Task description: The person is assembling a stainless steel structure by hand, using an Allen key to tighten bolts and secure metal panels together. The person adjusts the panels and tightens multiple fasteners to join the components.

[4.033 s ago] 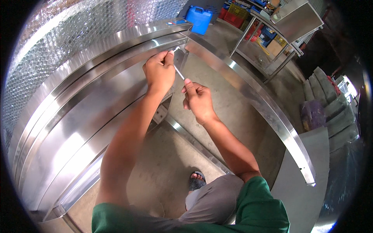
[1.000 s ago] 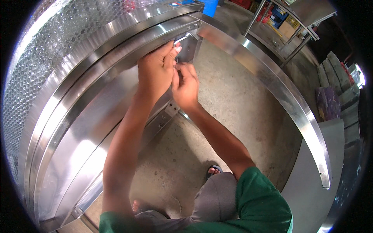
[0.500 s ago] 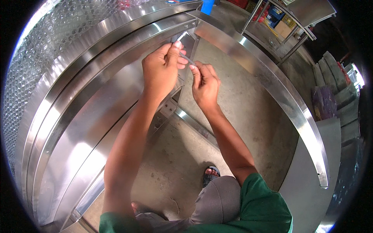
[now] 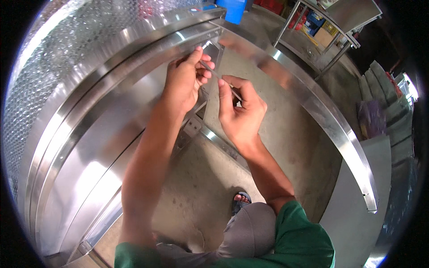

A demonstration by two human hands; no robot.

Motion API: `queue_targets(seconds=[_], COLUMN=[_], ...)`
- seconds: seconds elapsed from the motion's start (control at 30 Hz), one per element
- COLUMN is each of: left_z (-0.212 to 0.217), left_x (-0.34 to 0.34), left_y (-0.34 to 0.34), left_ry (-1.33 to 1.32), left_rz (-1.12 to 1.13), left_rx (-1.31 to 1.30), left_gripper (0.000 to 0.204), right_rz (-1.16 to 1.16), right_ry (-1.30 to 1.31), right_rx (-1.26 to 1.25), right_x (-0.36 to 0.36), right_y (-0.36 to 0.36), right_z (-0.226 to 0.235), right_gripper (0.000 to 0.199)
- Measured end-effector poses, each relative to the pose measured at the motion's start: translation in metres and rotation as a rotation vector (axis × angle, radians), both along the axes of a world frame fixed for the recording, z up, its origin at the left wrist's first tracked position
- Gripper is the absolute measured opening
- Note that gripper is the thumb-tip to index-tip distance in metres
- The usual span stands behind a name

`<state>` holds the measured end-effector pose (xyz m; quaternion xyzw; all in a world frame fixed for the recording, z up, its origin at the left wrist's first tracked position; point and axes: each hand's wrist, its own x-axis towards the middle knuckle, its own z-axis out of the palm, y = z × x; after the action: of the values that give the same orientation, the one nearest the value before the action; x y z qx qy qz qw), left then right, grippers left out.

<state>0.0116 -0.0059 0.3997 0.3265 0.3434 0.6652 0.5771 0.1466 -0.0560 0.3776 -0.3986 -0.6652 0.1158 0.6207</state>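
My right hand (image 4: 243, 107) pinches a thin grey metal rod (image 4: 211, 70) between thumb and fingers. Its near end sticks out below the curled fingers; whether it is a tool I cannot tell. Just to the left and farther up, my left hand (image 4: 185, 80) is closed around the rod's far end, thumb on top and fingers curled under. The tip there is hidden. Both hands are in front of the inner corner of a shiny stainless steel frame (image 4: 308, 94), where its side rail meets the steel panel body (image 4: 103, 147).
Bubble wrap (image 4: 67, 58) lies along the left. A lower crossbar (image 4: 219, 142) and a bracket plate (image 4: 193, 127) sit below my hands. Past the frame stand a blue container (image 4: 233, 10) and a metal table (image 4: 330, 35). A grey sheet (image 4: 357, 178) leans at right.
My right hand has turned and slid back along the rod, so more of the rod shows. The left hand has shifted slightly left. The view has moved a little.
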Motion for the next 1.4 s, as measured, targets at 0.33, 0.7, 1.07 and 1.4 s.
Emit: queue_targets(seconds=[0.33,0.7,1.07,1.4], left_z=[-0.003,-0.008,-0.018,-0.028], left_x=[0.011,-0.008,-0.013,-0.016], left_y=[0.003,0.013,0.015,0.004], left_ry=[-0.028,-0.380,-0.508,0.020], left_rz=[0.046,-0.368,-0.550,-0.152], left_rx=[0.007,0.253,0.049,0.417], left_gripper=[0.027,0.023,0.020,0.025], right_rz=[0.036,-0.130,0.002,0.213], right_ry=[0.109,-0.438,-0.302,-0.235], right_rx=[0.043,0.337,0.597,0.520], right_x=[0.010,-0.041,-0.032,-0.050], right_y=[0.021,0.003,-0.014,0.023], right_z=[-0.025,0.062,0.057,0.039], right_gripper=[0.028,0.026,0.020,0.021])
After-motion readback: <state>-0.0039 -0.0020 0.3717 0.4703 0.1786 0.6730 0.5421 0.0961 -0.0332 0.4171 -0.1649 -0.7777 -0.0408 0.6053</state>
